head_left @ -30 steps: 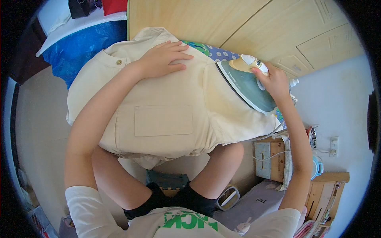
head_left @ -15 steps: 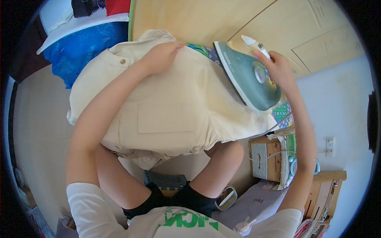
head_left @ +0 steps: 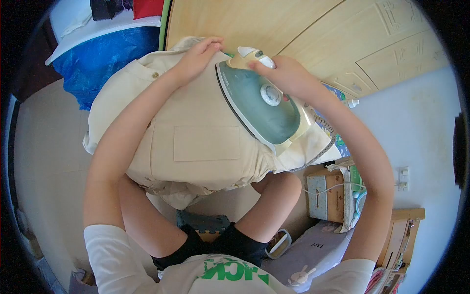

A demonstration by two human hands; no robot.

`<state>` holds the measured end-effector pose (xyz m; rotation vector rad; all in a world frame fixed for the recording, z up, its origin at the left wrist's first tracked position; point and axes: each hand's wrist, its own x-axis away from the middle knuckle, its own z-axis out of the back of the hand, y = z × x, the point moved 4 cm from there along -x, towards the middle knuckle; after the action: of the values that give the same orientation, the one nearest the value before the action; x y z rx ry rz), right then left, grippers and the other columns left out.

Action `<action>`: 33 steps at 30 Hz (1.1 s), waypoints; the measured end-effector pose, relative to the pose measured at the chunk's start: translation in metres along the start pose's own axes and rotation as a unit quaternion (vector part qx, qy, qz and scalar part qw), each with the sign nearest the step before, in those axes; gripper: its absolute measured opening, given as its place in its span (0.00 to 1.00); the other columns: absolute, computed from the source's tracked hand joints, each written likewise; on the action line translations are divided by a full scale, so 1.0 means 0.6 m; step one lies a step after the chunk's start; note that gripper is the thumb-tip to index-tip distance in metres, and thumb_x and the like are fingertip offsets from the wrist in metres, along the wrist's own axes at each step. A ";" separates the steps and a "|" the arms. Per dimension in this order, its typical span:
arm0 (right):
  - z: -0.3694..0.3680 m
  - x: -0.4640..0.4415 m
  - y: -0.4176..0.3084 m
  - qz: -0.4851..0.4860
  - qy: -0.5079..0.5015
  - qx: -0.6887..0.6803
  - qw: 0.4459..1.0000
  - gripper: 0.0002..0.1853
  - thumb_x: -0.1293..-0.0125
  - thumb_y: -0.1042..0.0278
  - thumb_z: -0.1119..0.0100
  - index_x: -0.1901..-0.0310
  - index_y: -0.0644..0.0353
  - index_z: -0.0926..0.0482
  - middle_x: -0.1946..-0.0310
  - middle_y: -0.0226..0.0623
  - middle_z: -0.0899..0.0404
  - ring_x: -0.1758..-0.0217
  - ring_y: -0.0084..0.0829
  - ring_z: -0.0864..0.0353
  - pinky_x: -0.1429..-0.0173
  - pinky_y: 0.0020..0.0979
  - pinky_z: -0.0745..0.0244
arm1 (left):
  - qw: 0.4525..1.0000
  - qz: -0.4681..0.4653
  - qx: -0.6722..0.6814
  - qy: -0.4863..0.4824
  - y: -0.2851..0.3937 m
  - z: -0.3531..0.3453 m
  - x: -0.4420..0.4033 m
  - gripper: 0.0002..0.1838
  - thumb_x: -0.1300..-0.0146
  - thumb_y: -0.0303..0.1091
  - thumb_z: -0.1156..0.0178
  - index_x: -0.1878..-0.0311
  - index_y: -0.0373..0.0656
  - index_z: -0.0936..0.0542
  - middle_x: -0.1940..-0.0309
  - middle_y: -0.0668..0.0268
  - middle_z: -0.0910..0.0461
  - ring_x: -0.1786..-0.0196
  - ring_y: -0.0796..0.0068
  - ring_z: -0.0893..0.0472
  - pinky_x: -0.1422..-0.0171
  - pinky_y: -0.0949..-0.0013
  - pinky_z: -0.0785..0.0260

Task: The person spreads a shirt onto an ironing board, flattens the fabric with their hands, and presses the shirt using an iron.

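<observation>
A cream garment [head_left: 161, 98] with buttons and a rectangular stitched pocket [head_left: 206, 143] lies spread over a board in front of me. My right hand [head_left: 279, 73] is wrapped round the handle of a blue-green and cream steam iron [head_left: 262, 100]. The iron's soleplate lies against the garment's right part, its tip toward the far edge. At the garment's far edge rests my left hand [head_left: 196, 59], fingers stretched out over the cloth, left of the iron's tip. From the iron's rear a coiled cord [head_left: 316, 159] runs down to the right.
Wooden cabinet doors [head_left: 235, 24] stand right behind the board. A blue plastic cover [head_left: 110, 59] hangs at the far left. Below right are a wooden box [head_left: 325, 198] and a grey mat [head_left: 313, 250]. A socket [head_left: 403, 179] is on the right wall. The garment's lower edge hangs over my knees.
The iron in my right hand has slid left across the garment, from its right end toward the middle. My left hand has shifted slightly left and up.
</observation>
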<state>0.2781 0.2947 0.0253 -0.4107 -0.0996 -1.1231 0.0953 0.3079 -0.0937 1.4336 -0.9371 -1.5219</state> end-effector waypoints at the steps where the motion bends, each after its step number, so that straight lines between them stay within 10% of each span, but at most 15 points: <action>1: -0.002 0.002 0.001 0.000 0.000 0.000 1.000 0.32 0.40 0.38 0.50 0.65 0.69 0.24 0.82 0.34 0.27 0.87 0.23 0.29 0.83 0.27 0.33 | 1.000 0.000 0.009 0.002 0.000 0.001 0.000 0.20 0.30 0.38 0.56 0.41 0.35 0.33 0.48 0.58 0.26 0.42 0.72 0.29 0.38 0.72 0.40; 12: 0.019 0.040 0.069 -0.044 0.070 0.020 0.996 0.31 0.40 0.38 0.52 0.64 0.67 0.23 0.82 0.40 0.23 0.84 0.30 0.23 0.79 0.30 0.29 | 0.982 -0.030 -0.167 -0.082 0.018 -0.011 0.018 0.24 0.35 0.38 0.47 0.39 0.36 0.34 0.43 0.57 0.29 0.40 0.70 0.31 0.36 0.70 0.41; 20: 0.023 0.047 0.113 -0.035 0.056 0.002 0.998 0.32 0.41 0.37 0.50 0.59 0.67 0.24 0.78 0.43 0.21 0.83 0.30 0.24 0.79 0.30 0.29 | 0.837 -0.147 -0.483 -0.211 0.040 -0.049 0.052 0.33 0.46 0.57 0.41 0.39 0.50 0.30 0.34 0.64 0.38 0.29 0.62 0.45 0.26 0.49 0.64; 33: 0.044 0.051 0.172 -0.095 0.090 0.055 0.990 0.36 0.43 0.35 0.48 0.56 0.69 0.23 0.70 0.52 0.20 0.71 0.44 0.19 0.62 0.39 0.25 | 0.846 -0.127 -0.473 -0.208 0.041 -0.041 0.047 0.30 0.45 0.57 0.42 0.43 0.51 0.26 0.34 0.64 0.38 0.29 0.61 0.45 0.25 0.52 0.63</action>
<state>0.3868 0.3162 0.0304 -0.2026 -0.0418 -1.3313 0.1215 0.2729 -0.0839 0.5125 -0.1042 -2.1121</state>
